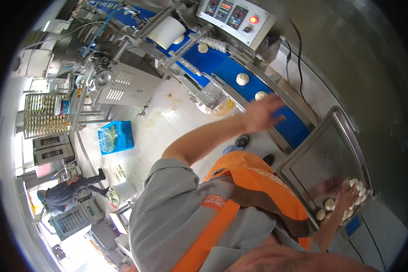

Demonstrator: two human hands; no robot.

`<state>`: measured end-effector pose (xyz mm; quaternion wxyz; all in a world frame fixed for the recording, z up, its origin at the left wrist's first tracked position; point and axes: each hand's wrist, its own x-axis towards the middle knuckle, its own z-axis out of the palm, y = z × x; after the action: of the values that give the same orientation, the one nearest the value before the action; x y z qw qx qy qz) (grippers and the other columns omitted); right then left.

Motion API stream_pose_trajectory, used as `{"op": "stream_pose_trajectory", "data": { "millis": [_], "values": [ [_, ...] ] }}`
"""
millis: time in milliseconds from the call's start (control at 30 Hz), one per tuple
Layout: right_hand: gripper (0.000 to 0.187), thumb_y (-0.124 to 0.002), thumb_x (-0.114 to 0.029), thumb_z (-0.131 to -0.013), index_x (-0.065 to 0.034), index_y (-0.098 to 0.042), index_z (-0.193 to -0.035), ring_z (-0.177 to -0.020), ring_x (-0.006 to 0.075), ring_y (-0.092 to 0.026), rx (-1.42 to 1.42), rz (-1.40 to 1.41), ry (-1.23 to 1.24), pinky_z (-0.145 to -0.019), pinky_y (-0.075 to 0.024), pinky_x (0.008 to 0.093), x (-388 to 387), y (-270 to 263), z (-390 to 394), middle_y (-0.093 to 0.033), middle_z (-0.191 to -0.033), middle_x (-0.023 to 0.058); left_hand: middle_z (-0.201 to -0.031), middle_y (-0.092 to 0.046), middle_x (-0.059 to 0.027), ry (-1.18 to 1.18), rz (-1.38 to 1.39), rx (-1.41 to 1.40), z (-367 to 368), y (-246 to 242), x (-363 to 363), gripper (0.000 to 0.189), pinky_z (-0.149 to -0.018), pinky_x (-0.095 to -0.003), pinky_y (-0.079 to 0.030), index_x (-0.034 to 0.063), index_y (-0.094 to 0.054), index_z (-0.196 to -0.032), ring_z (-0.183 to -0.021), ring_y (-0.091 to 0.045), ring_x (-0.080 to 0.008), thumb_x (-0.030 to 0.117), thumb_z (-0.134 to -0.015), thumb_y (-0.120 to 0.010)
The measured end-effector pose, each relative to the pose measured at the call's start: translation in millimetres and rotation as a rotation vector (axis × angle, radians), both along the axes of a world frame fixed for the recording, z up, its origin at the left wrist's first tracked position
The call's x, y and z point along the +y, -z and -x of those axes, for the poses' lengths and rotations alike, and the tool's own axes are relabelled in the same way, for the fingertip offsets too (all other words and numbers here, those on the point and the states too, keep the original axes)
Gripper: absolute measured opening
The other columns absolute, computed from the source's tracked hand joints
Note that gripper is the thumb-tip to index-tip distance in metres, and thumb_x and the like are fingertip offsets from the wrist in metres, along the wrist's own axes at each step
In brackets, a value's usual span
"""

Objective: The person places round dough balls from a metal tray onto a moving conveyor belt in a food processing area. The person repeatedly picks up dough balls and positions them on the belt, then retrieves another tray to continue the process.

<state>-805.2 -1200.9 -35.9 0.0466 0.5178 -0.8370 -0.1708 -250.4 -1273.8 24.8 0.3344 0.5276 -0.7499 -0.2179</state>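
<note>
My left hand (263,114), blurred, reaches over the blue conveyor belt (224,69). Just beyond it a round dough ball (261,96) lies partly covered, and another dough ball (242,79) sits farther up the belt. Whether anything is in the left hand's fingers is not plain. At the lower right, my right hand (346,197) rests over a cluster of dough balls (357,190) in one corner of a metal tray (309,173). Its palm side is hidden. Two dough balls (329,204) lie beside its wrist.
A control box (236,18) with a lit red lamp and a white roller (166,33) stand over the belt. Cables (301,64) run alongside. A blue plastic crate (124,137) and a bucket (122,191) stand on the floor. Another person (66,193) is farther off.
</note>
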Motion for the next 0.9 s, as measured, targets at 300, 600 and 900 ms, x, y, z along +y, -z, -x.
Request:
{"op": "stream_pose_trajectory", "data": {
  "millis": [300, 600, 900],
  "values": [
    [0.055, -0.061, -0.043, -0.094, -0.0105, -0.057, -0.138, -0.137, 0.0409, -0.039, -0.239, -0.061, -0.188, -0.112, -0.0368, 0.051, 50, 0, -3, -0.041, -0.153, 0.0169, -0.152, -0.037, -0.0229, 0.691, 0.004, -0.165, 200, 41, 24, 0.073, -0.11, -0.0538, -0.035, 0.0192, -0.047, -0.147, -0.143, -0.032, -0.0418, 0.047, -0.084, -0.071],
    [0.052, -0.064, -0.028, -0.093, -0.0066, -0.053, -0.14, -0.126, 0.0399, -0.05, -0.486, 0.107, -0.287, -0.109, -0.0391, 0.0497, 63, -1, 17, -0.056, -0.136, 0.0191, -0.158, -0.028, -0.0254, 0.989, -0.048, -0.37, 314, 84, 45, 0.084, -0.113, -0.0555, -0.03, 0.0174, -0.036, -0.152, -0.149, -0.02, -0.0435, 0.051, -0.084, -0.071],
    [0.059, -0.063, -0.034, -0.095, -0.0014, -0.047, -0.141, -0.126, 0.0414, -0.05, -0.761, 0.255, -0.278, -0.105, -0.0415, 0.0494, 89, 20, 15, -0.05, -0.14, 0.0221, -0.152, -0.036, -0.0256, 0.887, -0.028, -0.286, 354, 76, 47, 0.114, -0.105, -0.0548, -0.041, 0.0107, -0.024, -0.157, -0.14, -0.037, -0.043, 0.043, -0.066, -0.085]
  ]
}}
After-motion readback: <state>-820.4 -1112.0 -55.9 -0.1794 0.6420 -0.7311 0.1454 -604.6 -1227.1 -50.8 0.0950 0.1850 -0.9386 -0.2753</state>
